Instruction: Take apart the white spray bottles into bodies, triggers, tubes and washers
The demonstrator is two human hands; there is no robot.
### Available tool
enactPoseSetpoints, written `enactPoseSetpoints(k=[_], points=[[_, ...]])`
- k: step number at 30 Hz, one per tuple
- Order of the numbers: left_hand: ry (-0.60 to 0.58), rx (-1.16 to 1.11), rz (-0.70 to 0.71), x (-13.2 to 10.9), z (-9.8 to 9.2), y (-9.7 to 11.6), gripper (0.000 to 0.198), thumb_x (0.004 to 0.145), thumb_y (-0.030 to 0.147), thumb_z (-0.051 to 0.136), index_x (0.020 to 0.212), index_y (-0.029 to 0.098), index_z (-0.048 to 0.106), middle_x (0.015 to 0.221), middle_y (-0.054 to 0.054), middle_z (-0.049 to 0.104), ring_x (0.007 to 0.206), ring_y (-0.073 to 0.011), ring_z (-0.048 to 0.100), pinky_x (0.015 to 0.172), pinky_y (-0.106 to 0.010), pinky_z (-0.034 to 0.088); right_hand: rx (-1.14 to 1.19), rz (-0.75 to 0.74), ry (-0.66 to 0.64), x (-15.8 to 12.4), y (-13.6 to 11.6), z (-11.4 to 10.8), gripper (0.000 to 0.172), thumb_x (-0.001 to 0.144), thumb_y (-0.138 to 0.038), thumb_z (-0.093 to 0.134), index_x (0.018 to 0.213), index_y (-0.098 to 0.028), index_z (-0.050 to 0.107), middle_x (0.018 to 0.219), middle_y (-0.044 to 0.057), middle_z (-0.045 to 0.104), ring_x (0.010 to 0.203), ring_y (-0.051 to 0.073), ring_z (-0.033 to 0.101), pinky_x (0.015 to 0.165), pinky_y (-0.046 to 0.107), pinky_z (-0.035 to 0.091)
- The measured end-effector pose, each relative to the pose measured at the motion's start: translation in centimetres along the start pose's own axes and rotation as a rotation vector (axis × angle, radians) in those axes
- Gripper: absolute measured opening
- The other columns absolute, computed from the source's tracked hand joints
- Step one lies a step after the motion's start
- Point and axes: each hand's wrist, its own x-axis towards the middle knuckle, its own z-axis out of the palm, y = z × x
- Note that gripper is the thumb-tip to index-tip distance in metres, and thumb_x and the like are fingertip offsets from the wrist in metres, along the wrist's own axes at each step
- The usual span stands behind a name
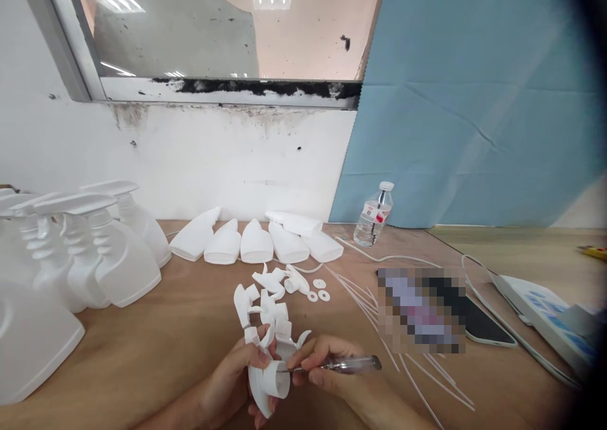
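Observation:
My left hand (234, 379) is closed round a white plastic trigger-sprayer head (268, 382) near the table's front edge. My right hand (327, 370) pinches a slim clear tool with a metal tip (348, 364), and the tip touches the sprayer head's collar. Just beyond my hands lies a small heap of loose white sprayer heads (265, 307). Two white washers (320, 289) lie to the right of that heap.
Assembled white spray bottles (99, 246) stand at the left. Several bare white bottles (256, 241) lie in a row by the wall. A water bottle (374, 215), thin white dip tubes (374, 310), a phone (484, 322) and a white device with a cable (540, 303) sit on the wooden table (156, 335).

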Motion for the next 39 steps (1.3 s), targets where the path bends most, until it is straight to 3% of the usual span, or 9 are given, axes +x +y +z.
enactPoseSetpoints(k=[7,10,14,17,22,27,30,35,39], points=[[-0.041,-0.014,-0.043,0.0,-0.1,0.1,0.019,0.071,0.026,0.044,0.086,0.016,0.048,0.060,-0.007,0.065,0.033,-0.0123,0.051,0.026,-0.015,0.030,0.042,-0.018,-0.008,0.0,0.1,0.3,0.005,0.076,-0.019,0.074,0.078,-0.017,0.070,0.089,0.008,0.072,0.073,0.016,0.068,0.073,0.032,0.052],[0.042,-0.041,-0.004,0.1,-0.1,-0.1,0.017,0.075,0.029,0.045,0.086,0.017,0.045,0.058,-0.006,0.065,0.035,-0.0133,0.053,0.029,-0.016,0.033,-0.229,-0.171,0.019,-0.2,0.1,-0.1,0.002,0.081,-0.019,0.067,0.081,-0.019,0.069,0.093,0.008,0.072,0.076,0.017,0.069,0.073,0.030,0.054],[0.070,-0.018,0.075,0.3,-0.1,-0.2,0.016,0.081,0.031,0.046,0.089,0.018,0.040,0.062,-0.006,0.066,0.041,-0.0149,0.059,0.035,-0.017,0.038,-0.749,-0.470,0.020,-0.6,-0.2,-0.4,0.021,0.084,-0.008,0.057,0.094,-0.023,0.067,0.102,0.009,0.071,0.093,0.018,0.067,0.084,0.028,0.052],[0.071,0.002,0.102,0.3,0.0,-0.3,0.016,0.083,0.030,0.047,0.090,0.018,0.040,0.066,-0.006,0.066,0.045,-0.0155,0.061,0.038,-0.019,0.040,-0.917,-0.595,0.029,-0.7,0.0,-0.2,0.035,0.081,-0.003,0.054,0.108,-0.025,0.062,0.105,0.007,0.070,0.099,0.018,0.065,0.090,0.028,0.049],[0.064,0.046,0.132,0.3,-0.1,-0.3,0.015,0.083,0.029,0.048,0.089,0.018,0.041,0.067,-0.006,0.065,0.046,-0.0141,0.060,0.039,-0.018,0.039,-0.817,-0.602,0.012,-0.2,0.8,-0.5,0.028,0.082,-0.002,0.054,0.098,-0.024,0.062,0.090,0.005,0.069,0.081,0.015,0.066,0.075,0.024,0.050],[0.076,0.103,0.083,-0.1,0.0,-0.6,0.019,0.075,0.028,0.054,0.086,0.018,0.042,0.061,-0.004,0.064,0.040,-0.0115,0.055,0.032,-0.014,0.033,-0.570,-0.340,-0.055,-0.1,1.0,-1.0,0.006,0.086,-0.017,0.058,0.085,-0.019,0.064,0.077,0.006,0.068,0.074,0.015,0.064,0.067,0.025,0.049],[0.087,0.114,0.011,-0.4,0.1,-0.5,0.023,0.069,0.026,0.057,0.086,0.019,0.042,0.057,-0.001,0.060,0.036,-0.0115,0.053,0.025,-0.012,0.027,-0.527,-0.261,-0.091,-0.5,1.0,-0.7,0.008,0.086,-0.022,0.059,0.080,-0.018,0.063,0.076,0.005,0.068,0.070,0.015,0.065,0.064,0.024,0.050],[0.135,0.103,0.073,-0.1,0.3,-0.2,0.019,0.075,0.031,0.053,0.084,0.018,0.043,0.053,-0.001,0.060,0.034,-0.0096,0.047,0.028,-0.014,0.029,-0.983,-0.606,-0.058,-1.0,1.6,-0.1,0.019,0.083,-0.008,0.054,0.090,-0.022,0.065,0.082,0.006,0.069,0.072,0.016,0.064,0.066,0.025,0.051],[0.136,0.118,0.090,0.2,0.4,-0.1,0.019,0.075,0.031,0.052,0.083,0.018,0.041,0.053,-0.002,0.061,0.034,-0.0096,0.047,0.029,-0.014,0.028,-1.060,-0.620,-0.054,-1.0,2.5,-0.5,0.027,0.082,-0.005,0.053,0.097,-0.026,0.063,0.086,0.005,0.069,0.072,0.016,0.064,0.067,0.025,0.051]])
